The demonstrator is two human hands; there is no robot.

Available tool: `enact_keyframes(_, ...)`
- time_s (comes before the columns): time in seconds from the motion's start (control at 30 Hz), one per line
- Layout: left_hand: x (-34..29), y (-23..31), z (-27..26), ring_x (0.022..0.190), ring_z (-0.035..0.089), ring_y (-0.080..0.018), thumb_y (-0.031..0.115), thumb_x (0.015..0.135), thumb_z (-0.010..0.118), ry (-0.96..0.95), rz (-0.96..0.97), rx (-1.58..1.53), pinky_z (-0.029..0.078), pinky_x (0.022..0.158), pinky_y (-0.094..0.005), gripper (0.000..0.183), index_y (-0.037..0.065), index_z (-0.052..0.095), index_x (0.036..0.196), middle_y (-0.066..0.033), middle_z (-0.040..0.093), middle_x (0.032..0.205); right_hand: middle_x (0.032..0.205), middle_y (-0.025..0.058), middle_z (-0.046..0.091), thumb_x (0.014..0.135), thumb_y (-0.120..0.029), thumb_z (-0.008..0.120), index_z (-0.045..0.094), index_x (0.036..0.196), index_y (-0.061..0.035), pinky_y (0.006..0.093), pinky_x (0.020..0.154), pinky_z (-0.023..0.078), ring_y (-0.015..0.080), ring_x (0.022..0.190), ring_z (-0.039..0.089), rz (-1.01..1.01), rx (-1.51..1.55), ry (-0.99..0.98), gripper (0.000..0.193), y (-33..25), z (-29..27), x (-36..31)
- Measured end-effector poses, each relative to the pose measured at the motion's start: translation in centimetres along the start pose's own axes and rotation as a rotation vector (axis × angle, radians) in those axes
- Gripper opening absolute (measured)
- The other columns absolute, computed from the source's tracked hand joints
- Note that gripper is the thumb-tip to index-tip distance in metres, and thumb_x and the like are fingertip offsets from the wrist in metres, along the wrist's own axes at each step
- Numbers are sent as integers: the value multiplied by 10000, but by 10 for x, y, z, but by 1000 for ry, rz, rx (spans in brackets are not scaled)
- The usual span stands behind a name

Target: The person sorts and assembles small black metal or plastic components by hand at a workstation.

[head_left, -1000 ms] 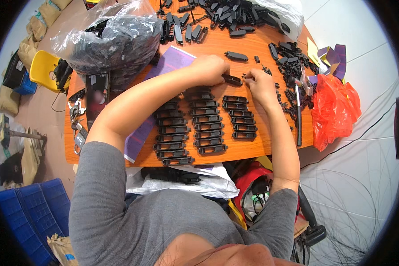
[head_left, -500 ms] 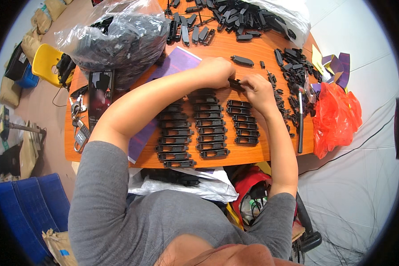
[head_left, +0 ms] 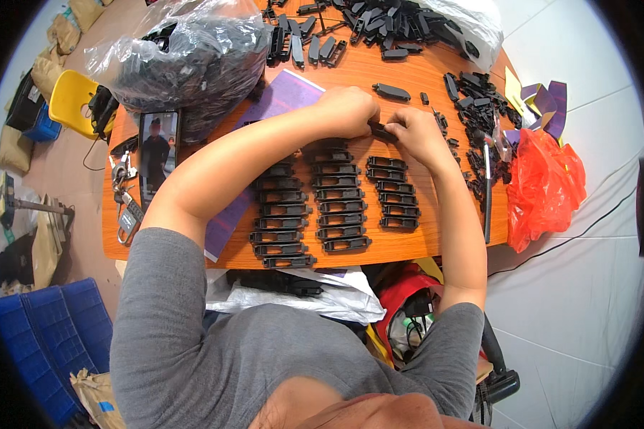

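Between my two hands is a small, long black plastic part (head_left: 383, 132), held over the middle of the table. My left hand (head_left: 352, 114) is closed on its left end, the fingers curled and partly hidden. My right hand (head_left: 413, 133) pinches the right end between thumb and fingers. Just nearer to me lie columns of slotted black plastic frames: a right column (head_left: 398, 202), a middle column (head_left: 342, 218) and a left column (head_left: 283, 230), partly under my left forearm. Beyond my hands lies a single dark, rounded cover piece (head_left: 391, 92) with a tiny black piece (head_left: 423, 99) beside it.
A clear bag of black parts (head_left: 186, 71) stands far left, near a phone (head_left: 155, 157) and keys with a padlock (head_left: 128, 214). Loose black parts (head_left: 390, 25) are heaped at the back, smaller ones (head_left: 472, 100) at right. A black rod (head_left: 487, 193) lies beside a red plastic bag (head_left: 544, 189).
My right hand has shifted slightly up and left, and its fingers have changed position on the black part. My left hand stays nearly in place. The phone screen shows a different picture.
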State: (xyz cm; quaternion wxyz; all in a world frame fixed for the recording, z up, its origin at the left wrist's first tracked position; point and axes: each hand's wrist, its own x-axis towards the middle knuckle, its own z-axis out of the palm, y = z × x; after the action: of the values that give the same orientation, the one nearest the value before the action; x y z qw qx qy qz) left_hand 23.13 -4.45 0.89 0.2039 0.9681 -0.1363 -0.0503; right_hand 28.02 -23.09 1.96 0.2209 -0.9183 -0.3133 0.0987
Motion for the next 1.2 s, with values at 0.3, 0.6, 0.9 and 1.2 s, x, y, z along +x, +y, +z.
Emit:
enact_keyframes(0.3,4,-4,1,886,671,-318,245,728,732,19,-2,63,524,774,-425,275,146,741,983,-129,709,903,961,166,697,791,-148,656,701,916,-31,429,790,522,336,941,663,-54,-544,-138,177,-22,-1,20)
enact_keyframes(0.6,0,30,-3,1003,658,-292,239,800,616,-177,99,-55,513,868,-407,373,140,694,1151,-118,704,1057,969,143,701,876,-278,649,711,999,-78,424,787,502,313,933,666,223,-235,322,242,68,-45,5)
enact_keyframes(0.9,92,-2,13,1024,657,-316,184,834,628,159,-57,295,533,827,-450,377,181,649,1210,-119,695,1070,1082,216,664,854,-195,599,665,1153,-58,457,906,483,362,1047,627,192,-391,222,335,84,-1,83)
enact_keyframes(1.2,40,11,9,929,665,-335,320,742,763,215,70,-399,519,793,-431,424,78,659,1074,-160,701,953,839,111,677,870,-105,658,627,965,25,272,537,510,136,641,634,213,633,362,165,77,-21,17)
